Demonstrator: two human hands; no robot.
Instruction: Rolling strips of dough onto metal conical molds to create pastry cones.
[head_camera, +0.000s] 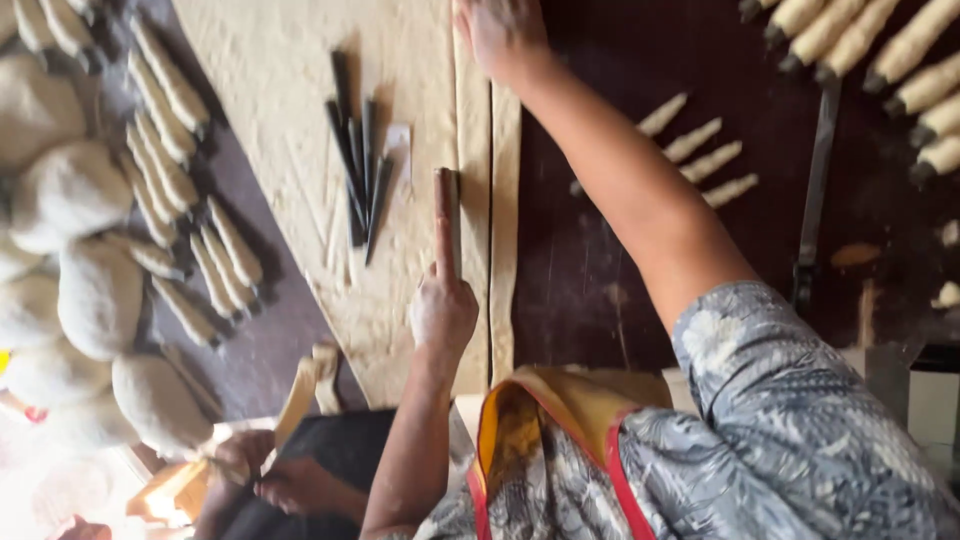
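The pale, floured, rolled-out dough sheet (280, 80) lies flat over the dark wooden tabletop (600, 260). Along its right edge, long narrow cut strips of dough (505, 200) run away from the person. The dough looks soft, light and limp, and the flour keeps it dry rather than sticky. A strip would likely stretch or tear if lifted by one end, so it is best taken at both ends or supported along its length.

The left hand (443, 305) rests on the sheet just beside the strips. Its grip is closed around a slim dark straight tool (456, 205), with the index finger stretched along it. The right hand (503, 35) lies on the far end of the strips. It is cut off by the frame edge, so I cannot tell its grip.

A bundle of thin dark metal cone moulds (356, 170) lies on the sheet. Dough-wrapped cones (170, 170) and round dough balls (95, 295) crowd the left. Four small pale dough cones (705, 150) lie on bare wood at the right. Another person's hands (270, 475) work a strip at lower left. The room is tight.
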